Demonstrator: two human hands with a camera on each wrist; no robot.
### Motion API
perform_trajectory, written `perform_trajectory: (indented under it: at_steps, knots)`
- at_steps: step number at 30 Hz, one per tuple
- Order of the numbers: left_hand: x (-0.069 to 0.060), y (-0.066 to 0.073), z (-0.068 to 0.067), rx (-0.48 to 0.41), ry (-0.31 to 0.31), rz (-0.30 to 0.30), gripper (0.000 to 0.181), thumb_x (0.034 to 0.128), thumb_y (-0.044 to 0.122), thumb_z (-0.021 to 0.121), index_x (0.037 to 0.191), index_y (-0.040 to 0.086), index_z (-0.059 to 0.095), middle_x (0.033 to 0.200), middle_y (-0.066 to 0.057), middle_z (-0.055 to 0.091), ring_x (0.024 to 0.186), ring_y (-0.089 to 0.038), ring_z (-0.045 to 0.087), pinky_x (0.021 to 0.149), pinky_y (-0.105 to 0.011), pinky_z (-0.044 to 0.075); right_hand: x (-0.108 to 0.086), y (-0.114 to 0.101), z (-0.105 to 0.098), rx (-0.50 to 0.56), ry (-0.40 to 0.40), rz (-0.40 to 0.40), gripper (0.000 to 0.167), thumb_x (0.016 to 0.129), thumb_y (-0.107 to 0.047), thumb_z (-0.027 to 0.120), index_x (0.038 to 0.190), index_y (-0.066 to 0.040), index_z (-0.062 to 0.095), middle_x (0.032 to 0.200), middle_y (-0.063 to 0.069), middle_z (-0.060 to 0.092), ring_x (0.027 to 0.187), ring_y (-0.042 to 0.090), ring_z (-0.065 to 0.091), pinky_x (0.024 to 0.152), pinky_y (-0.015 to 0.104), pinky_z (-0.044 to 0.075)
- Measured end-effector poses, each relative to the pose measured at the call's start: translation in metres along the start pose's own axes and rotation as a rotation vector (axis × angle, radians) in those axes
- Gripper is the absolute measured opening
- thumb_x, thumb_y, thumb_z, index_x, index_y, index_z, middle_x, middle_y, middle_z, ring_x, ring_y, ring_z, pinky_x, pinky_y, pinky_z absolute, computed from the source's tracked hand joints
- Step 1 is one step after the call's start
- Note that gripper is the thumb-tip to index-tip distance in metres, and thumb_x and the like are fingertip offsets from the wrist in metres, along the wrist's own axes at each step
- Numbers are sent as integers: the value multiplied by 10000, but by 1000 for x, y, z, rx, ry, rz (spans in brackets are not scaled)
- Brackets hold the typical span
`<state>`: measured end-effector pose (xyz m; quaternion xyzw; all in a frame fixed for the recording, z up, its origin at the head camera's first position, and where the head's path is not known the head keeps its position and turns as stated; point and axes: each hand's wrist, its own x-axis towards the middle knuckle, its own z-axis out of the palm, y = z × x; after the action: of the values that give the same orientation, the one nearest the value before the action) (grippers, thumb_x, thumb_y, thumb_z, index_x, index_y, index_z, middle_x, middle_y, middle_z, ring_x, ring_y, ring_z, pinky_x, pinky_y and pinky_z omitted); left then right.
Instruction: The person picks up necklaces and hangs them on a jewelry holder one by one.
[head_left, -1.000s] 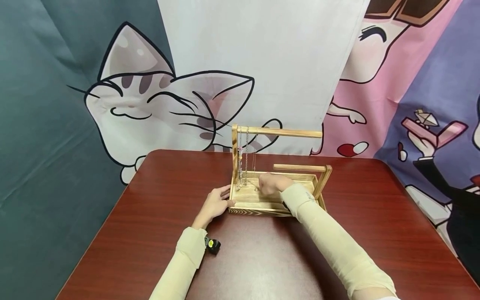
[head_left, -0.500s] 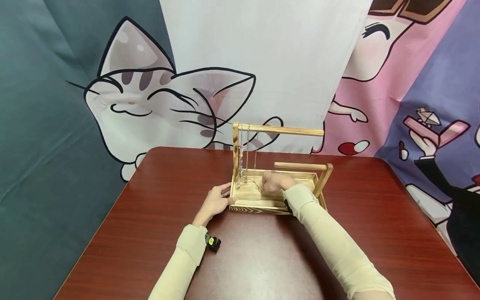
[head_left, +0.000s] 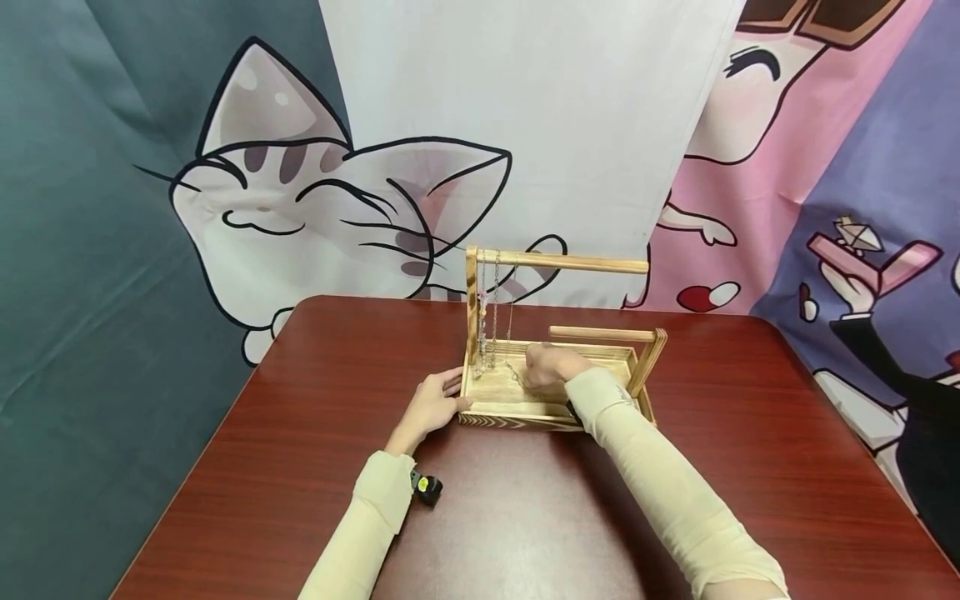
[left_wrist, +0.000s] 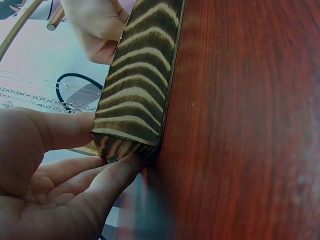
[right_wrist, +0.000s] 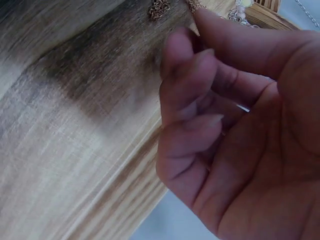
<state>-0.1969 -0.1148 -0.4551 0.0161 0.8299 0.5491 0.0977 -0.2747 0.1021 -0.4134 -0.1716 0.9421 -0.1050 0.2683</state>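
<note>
A wooden jewelry stand (head_left: 495, 423) with a tray base and two bars sits on the table. My left hand (head_left: 433, 404) holds its front left corner, thumb on one side and fingers against the end in the left wrist view. Over the tray floor is my right hand (head_left: 553, 365), fingers curled. In the right wrist view, its thumb and index finger pinch a thin gold-toned necklace (right_wrist: 194, 6); the exact grip is partly hidden. A small heap of chain (right_wrist: 160, 9) lies on the wood beside the fingertips.
Several necklaces, among them a silver chain (head_left: 495, 312) and a beaded strand (head_left: 482, 321), hang from the tall bar (head_left: 570, 262). A lower bar (head_left: 600, 334) stands at the right. Printed cloth (head_left: 420, 75) hangs behind the reddish-brown table (head_left: 300, 467).
Over the last second my right hand has shifted slightly right above the tray, and the thin chain beside it lies differently. My left hand stays at the stand's corner.
</note>
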Motion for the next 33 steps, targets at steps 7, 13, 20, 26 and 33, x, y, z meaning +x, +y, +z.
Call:
perform_trajectory:
  at_steps: [7,13,20,26,33]
  knots:
    - [0,-2,0,1,-11,-3,608,832,101,658,1387,112,411,1339,-108,491,1223,-225,476,983,-375,421,0,2,1,61,1,14,134,815,-61,582,921,-24,510,813,64,515,678,161,460,555,250,437]
    - [1,-3,0,0,0,1,606,826,86,661,1382,107,420,1334,-115,494,1219,-227,481,982,-371,422,0,1,0,83,7,20,118,811,-85,594,869,-49,497,724,29,466,583,124,412,464,219,371]
    - [0,-3,-1,-1,-3,2,606,828,92,663,1382,116,421,1331,-107,498,1215,-221,485,973,-369,430,5,1,-1,21,5,36,86,817,-134,612,832,-77,550,724,26,533,560,113,455,470,226,413]
    - [1,-1,-1,9,4,1,602,823,80,663,1377,103,429,1328,-110,500,1210,-223,489,969,-372,434,3,-3,-4,21,-2,58,75,777,-101,607,819,-63,558,722,52,561,543,130,495,488,265,459]
    - [1,-2,0,21,-1,7,604,825,83,661,1380,92,423,1328,-123,498,1208,-232,491,970,-370,433,-1,-8,-5,-12,0,50,106,801,-121,609,834,-70,522,665,7,521,470,81,435,437,229,417]
